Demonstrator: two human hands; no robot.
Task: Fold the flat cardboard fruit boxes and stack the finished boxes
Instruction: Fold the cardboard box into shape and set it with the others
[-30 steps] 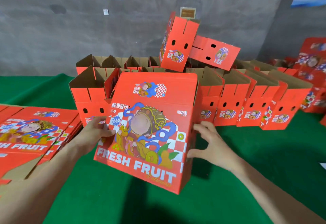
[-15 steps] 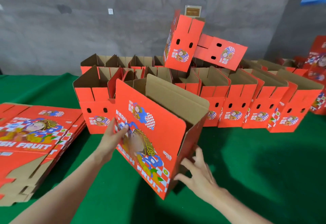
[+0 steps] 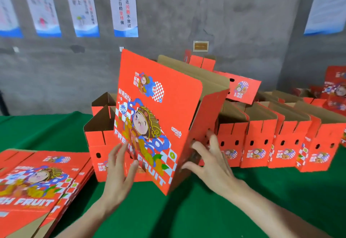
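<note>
A red "FRESH FRUIT" cardboard box [image 3: 159, 117] stands tilted in the middle of the green table, its printed face toward me and its brown top flaps open. My left hand [image 3: 119, 174] lies with spread straight fingers against the lower left of the printed face. My right hand [image 3: 209, 161] presses with straight fingers on the box's right side panel near its bottom. A stack of flat unfolded boxes [image 3: 37, 183] lies at the left. Rows of folded open-topped boxes [image 3: 262, 144] stand behind.
The green cloth table [image 3: 206, 209] stretches toward me and to the right. Another folded box [image 3: 241, 89] lies tilted on top of the back rows. More red boxes [image 3: 335, 88] pile at the far right. A grey wall with posters [image 3: 123, 7] stands behind.
The box has been lifted and turned more upright, toward the rows behind. My left hand slid down its front face; my right hand moved from under the corner to the side panel.
</note>
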